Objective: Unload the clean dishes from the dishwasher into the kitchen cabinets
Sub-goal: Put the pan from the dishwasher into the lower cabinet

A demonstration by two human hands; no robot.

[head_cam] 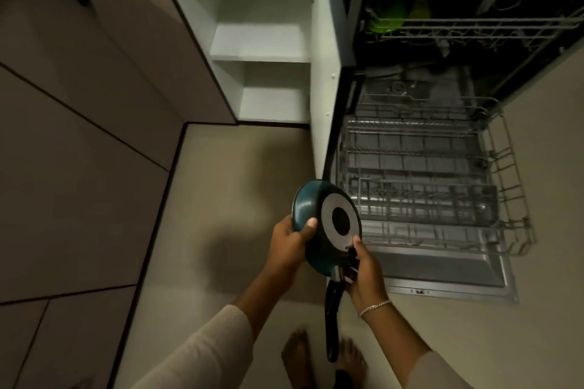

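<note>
A small teal frying pan with a silver and black base is held on edge above the floor, its black handle hanging down toward my feet. My left hand grips the pan's rim on the left side. My right hand holds the pan where the handle joins the body. The dishwasher stands open at the right: its lower rack is pulled out over the door and looks bare. The upper rack holds green and blue items and pale dishes, dim in the shadow.
An open white cabinet with bare shelves stands left of the dishwasher. Closed beige cabinet fronts line the left side. The dishwasher door lies flat over the floor at the right. My bare feet stand on the beige floor.
</note>
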